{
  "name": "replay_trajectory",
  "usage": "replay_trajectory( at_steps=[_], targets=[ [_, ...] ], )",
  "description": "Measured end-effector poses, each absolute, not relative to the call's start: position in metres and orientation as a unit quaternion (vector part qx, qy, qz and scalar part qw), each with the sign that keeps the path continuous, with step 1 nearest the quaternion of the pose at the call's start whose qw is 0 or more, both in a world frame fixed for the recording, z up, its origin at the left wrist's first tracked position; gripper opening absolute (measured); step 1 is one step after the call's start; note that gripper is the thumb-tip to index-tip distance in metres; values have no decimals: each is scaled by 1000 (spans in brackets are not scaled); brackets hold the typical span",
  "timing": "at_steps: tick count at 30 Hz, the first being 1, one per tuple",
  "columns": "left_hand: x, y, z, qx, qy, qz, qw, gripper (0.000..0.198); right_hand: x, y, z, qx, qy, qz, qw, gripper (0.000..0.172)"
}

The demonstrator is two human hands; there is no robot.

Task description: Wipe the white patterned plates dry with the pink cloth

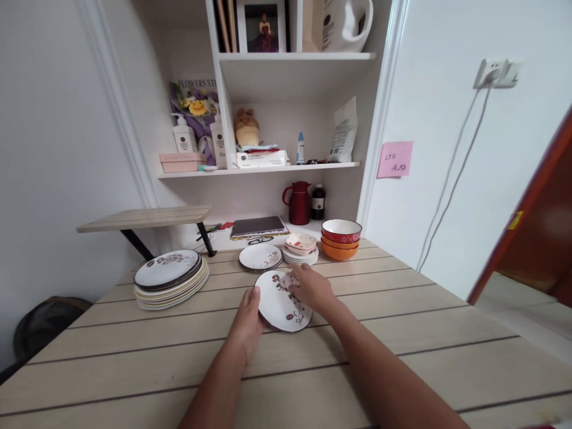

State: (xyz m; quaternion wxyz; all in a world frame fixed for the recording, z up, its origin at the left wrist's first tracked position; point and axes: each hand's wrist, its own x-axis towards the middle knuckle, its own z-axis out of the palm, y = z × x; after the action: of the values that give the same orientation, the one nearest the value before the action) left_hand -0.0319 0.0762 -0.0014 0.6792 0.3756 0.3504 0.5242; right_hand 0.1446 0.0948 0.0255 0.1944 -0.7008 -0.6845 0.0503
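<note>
A white plate with brown flowers and a dark rim (pixel 279 307) is tilted above the table, between my hands. My left hand (pixel 248 319) grips its left edge, thumb on the rim and the other fingers hidden beneath. Bunched in my right hand (pixel 310 287) is a pale cloth (pixel 289 280), pressed on the plate's upper right face. Just behind are a small stack of similar plates (pixel 260 257) and some small white dishes (pixel 300 256) with a patterned square dish (pixel 301 241) on top.
A tall plate stack (pixel 172 286) stands at the left by a raised wooden stand (pixel 147 218). Stacked bowls (pixel 340 241) are at the back right of the slatted table (pixel 179 357). Behind are a laptop (pixel 258 226), glasses (pixel 260 241), a red jug (pixel 299 204) and a dark bottle (pixel 318 202).
</note>
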Motion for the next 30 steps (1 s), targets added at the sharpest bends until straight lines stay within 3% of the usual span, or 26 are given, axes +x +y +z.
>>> replay_trajectory(
  at_steps=[4,8,15,20,22,25,27,30],
  targets=[
    [-32,75,-3,413,344,488,687,37,128,105,20,-658,-691,39,297,42],
    [-31,73,-1,444,330,450,700,40,112,104,20,-528,-765,61,364,49],
    [-30,70,4,403,328,477,709,51,113,79,31,-406,-830,156,349,41],
    [-31,71,2,408,324,483,704,49,131,63,48,-369,-833,301,281,63],
    [-31,72,0,405,328,494,696,49,135,62,52,-328,-825,358,289,62],
    [-31,74,-2,372,336,525,688,46,140,70,49,-353,-761,372,398,44],
    [-32,77,-1,330,352,545,685,43,145,81,43,-434,-693,307,488,36],
    [-34,80,2,261,362,576,685,41,155,95,32,-532,-615,205,545,40]
  ],
)
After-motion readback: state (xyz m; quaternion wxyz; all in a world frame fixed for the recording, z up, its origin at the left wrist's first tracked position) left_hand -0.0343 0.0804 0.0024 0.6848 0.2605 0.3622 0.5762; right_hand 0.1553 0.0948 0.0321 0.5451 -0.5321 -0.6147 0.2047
